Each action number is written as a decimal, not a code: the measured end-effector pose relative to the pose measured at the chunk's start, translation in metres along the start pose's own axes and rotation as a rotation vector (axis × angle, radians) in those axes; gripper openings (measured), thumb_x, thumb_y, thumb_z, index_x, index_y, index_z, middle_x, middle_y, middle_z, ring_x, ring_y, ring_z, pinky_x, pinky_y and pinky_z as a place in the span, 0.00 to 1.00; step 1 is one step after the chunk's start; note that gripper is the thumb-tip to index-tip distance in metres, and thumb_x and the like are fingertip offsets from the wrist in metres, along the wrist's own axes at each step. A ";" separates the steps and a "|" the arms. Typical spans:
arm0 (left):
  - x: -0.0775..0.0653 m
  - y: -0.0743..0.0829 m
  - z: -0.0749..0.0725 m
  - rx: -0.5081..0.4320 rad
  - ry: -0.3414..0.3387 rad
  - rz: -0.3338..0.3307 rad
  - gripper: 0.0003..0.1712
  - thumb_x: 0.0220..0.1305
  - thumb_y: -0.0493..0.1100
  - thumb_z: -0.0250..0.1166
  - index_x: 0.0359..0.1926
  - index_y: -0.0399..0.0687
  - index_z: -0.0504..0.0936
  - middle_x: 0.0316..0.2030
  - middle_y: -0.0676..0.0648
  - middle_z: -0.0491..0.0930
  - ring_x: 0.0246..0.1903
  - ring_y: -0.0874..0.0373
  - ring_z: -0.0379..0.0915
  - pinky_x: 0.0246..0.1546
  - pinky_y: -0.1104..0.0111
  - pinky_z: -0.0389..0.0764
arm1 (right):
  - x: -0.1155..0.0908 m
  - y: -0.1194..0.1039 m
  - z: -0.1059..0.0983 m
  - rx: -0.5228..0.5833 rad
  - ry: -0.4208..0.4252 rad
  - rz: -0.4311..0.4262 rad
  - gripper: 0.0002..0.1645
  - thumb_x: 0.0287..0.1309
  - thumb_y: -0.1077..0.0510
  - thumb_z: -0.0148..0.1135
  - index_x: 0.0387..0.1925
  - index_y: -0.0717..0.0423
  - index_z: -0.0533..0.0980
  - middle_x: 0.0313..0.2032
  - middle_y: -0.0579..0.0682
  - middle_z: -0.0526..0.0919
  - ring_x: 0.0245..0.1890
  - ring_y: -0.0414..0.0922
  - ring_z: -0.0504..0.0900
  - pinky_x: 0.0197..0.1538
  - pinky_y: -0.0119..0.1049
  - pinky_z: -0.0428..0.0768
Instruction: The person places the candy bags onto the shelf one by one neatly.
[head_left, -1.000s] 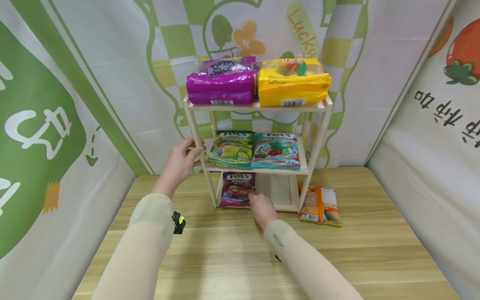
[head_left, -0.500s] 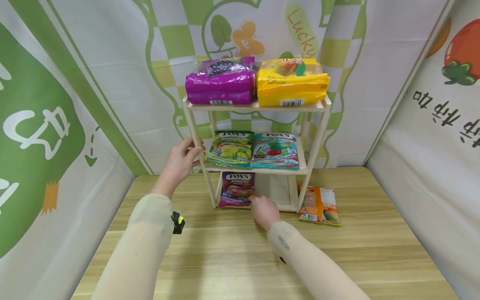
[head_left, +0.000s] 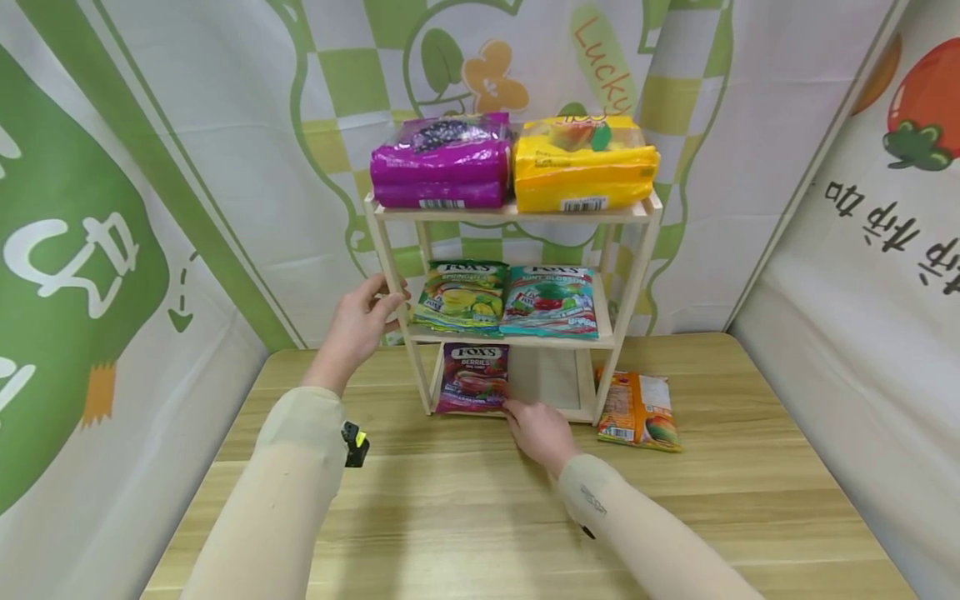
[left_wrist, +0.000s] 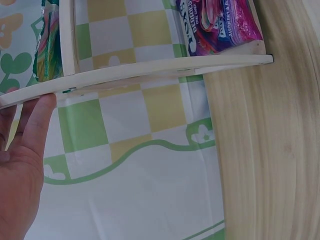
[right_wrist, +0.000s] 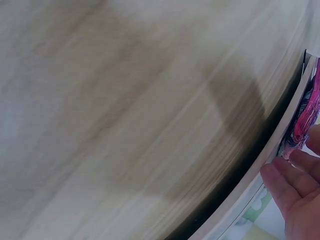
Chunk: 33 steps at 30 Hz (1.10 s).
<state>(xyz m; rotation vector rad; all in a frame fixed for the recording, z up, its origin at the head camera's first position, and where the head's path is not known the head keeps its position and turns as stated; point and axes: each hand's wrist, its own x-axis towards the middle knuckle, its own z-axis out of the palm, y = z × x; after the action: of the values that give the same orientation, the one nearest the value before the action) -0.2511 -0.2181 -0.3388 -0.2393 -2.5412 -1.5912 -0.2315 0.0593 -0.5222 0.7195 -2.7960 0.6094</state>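
Note:
A small three-tier wooden shelf (head_left: 517, 340) stands on the table. My left hand (head_left: 354, 329) holds its left post, fingertips at the post's edge in the left wrist view. On the bottom tier, at the left, a purple Fox's Berries candy bag (head_left: 474, 375) leans back. My right hand (head_left: 542, 435) is at this bag's lower right corner, fingertips by the shelf's front edge. In the right wrist view its fingers (right_wrist: 282, 187) are relaxed, just beside the bag's crimped end. A green candy bag (head_left: 461, 298) and a teal one (head_left: 551, 302) lean on the middle tier.
On the top tier sit a purple pack (head_left: 442, 171) and a yellow pack (head_left: 587, 171). An orange candy bag (head_left: 640, 412) lies on the wooden table (head_left: 450, 517) right of the shelf. Printed cloth walls (head_left: 847, 250) surround the table on three sides.
My right hand has shifted right and slightly toward me, from over the berries bag's right edge to its lower corner. The left hand and the bags stay in place.

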 end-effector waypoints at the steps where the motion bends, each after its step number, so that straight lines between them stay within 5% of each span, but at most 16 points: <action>1: 0.000 0.000 0.000 0.001 -0.001 0.000 0.19 0.82 0.43 0.50 0.66 0.41 0.72 0.60 0.36 0.76 0.61 0.42 0.75 0.58 0.58 0.85 | -0.002 0.001 0.000 0.008 0.002 -0.004 0.12 0.70 0.61 0.63 0.51 0.57 0.84 0.46 0.54 0.89 0.40 0.50 0.89 0.44 0.46 0.90; 10: 0.001 0.002 0.000 0.006 -0.008 0.000 0.19 0.82 0.43 0.50 0.66 0.40 0.72 0.61 0.36 0.76 0.61 0.41 0.74 0.59 0.58 0.84 | -0.015 0.011 0.000 0.043 0.065 -0.087 0.13 0.67 0.62 0.66 0.52 0.58 0.84 0.50 0.55 0.88 0.45 0.53 0.89 0.49 0.49 0.89; 18: 0.001 0.001 0.000 -0.003 -0.005 -0.003 0.20 0.81 0.44 0.51 0.66 0.40 0.72 0.60 0.36 0.76 0.61 0.42 0.74 0.59 0.59 0.84 | -0.031 0.025 -0.006 0.035 0.120 -0.169 0.09 0.65 0.62 0.68 0.46 0.57 0.86 0.42 0.51 0.90 0.37 0.48 0.90 0.41 0.46 0.90; 26: 0.000 0.001 0.000 -0.001 0.001 -0.001 0.20 0.81 0.44 0.52 0.66 0.40 0.72 0.60 0.36 0.76 0.62 0.42 0.74 0.59 0.59 0.84 | -0.048 0.042 -0.024 0.019 0.138 -0.141 0.08 0.64 0.62 0.69 0.44 0.54 0.87 0.40 0.50 0.91 0.36 0.47 0.90 0.39 0.45 0.91; 33: 0.000 0.001 0.000 0.001 -0.002 -0.004 0.19 0.81 0.44 0.52 0.65 0.41 0.72 0.60 0.36 0.76 0.61 0.42 0.74 0.59 0.59 0.84 | -0.063 0.061 -0.035 0.023 0.186 -0.106 0.09 0.60 0.65 0.70 0.43 0.58 0.87 0.36 0.52 0.91 0.24 0.41 0.86 0.27 0.35 0.87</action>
<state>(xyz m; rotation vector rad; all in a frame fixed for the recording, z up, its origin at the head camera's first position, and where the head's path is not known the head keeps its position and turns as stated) -0.2504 -0.2171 -0.3378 -0.2363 -2.5451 -1.5925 -0.2043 0.1501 -0.5291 0.7674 -2.5675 0.6540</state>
